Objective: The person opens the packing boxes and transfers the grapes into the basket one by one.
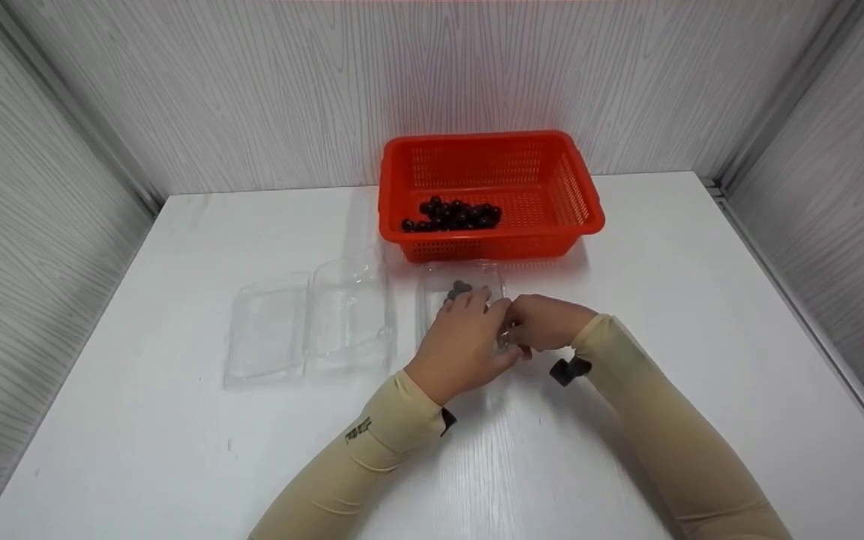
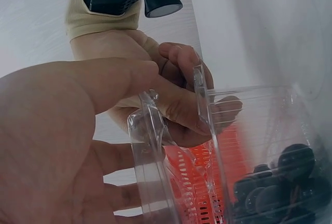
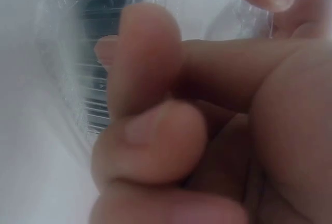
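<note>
A clear plastic clamshell box (image 1: 432, 281) stands in front of the red basket, with dark grapes (image 1: 460, 288) inside. My left hand (image 1: 466, 341) lies across the box, gripping the lid between thumb and fingers. At the box's near right edge, my right hand (image 1: 548, 322) pinches the plastic rim with curled fingers. In the left wrist view the lid (image 2: 148, 167) and the base (image 2: 218, 146) stand apart, and the right fingers (image 2: 179, 105) are at the rim between them. Close fingers cover much of the right wrist view, hiding the exact contact.
The red perforated basket (image 1: 586, 217) sits at the back of the white table, holding a bunch of dark grapes (image 1: 454, 215). To the left lies another clear clamshell box (image 1: 304, 322), opened out flat. Wood-patterned panels (image 1: 267, 90) enclose the back and sides.
</note>
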### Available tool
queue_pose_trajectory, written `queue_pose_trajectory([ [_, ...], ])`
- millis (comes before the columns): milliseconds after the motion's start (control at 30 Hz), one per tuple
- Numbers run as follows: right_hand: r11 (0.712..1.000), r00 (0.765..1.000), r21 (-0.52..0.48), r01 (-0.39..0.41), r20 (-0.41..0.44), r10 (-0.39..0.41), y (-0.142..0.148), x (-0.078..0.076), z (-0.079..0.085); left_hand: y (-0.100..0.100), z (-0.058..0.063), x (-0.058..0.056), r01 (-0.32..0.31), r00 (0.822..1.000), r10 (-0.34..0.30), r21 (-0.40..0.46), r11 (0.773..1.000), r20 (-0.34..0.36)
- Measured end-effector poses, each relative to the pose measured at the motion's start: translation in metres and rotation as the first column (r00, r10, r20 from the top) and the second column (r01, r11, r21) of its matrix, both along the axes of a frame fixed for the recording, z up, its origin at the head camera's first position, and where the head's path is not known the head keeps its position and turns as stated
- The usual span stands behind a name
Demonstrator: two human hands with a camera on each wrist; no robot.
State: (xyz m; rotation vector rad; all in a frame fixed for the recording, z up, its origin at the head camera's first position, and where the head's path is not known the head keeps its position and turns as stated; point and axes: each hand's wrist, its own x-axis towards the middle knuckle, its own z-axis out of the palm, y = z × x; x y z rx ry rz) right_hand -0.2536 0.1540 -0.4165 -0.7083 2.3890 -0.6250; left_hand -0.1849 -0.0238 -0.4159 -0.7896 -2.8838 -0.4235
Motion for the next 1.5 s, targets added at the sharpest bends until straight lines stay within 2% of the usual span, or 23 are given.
queue_pose_trajectory([
  [300, 0.999, 1.000, -0.029, -0.022, 0.003, 0.022, 0.0003, -0.0010, 0.0015, -0.0003, -0.0034, -0.0033, 0.016, 1.000, -0.015, 0.016, 1.000, -0.018],
  [767, 1.000, 1.000, 0.005, -0.023, 0.006, 0.023, -0.0009, -0.0010, 0.0017, -0.0033, 0.0037, -0.0030, 0.014, 0.999, -0.016, 0.049, 0.999, 0.035],
  [900, 1.000, 1.000, 0.012, -0.025, 0.013, 0.024, 0.0000, -0.0005, 0.0019, -0.0033, 0.0036, -0.0027, 0.023, 0.999, -0.024, 0.050, 0.998, 0.020],
  [1133, 0.998, 0.998, 0.010, -0.059, -0.019, 0.059, 0.0014, -0.0008, 0.0001, -0.0039, 0.0019, -0.0025, 0.037, 0.999, -0.036, 0.065, 0.997, -0.016],
  [1300, 0.996, 0.995, 0.023, -0.088, -0.044, 0.088, 0.0009, -0.0012, -0.0005, -0.0053, 0.0019, -0.0034, 0.035, 0.999, -0.034, 0.094, 0.995, -0.013],
  [1500, 0.997, 0.996, 0.024, -0.080, -0.041, 0.081, 0.0010, -0.0016, -0.0017, -0.0050, 0.0004, -0.0039, 0.029, 1.000, -0.030, 0.099, 0.995, 0.009],
])
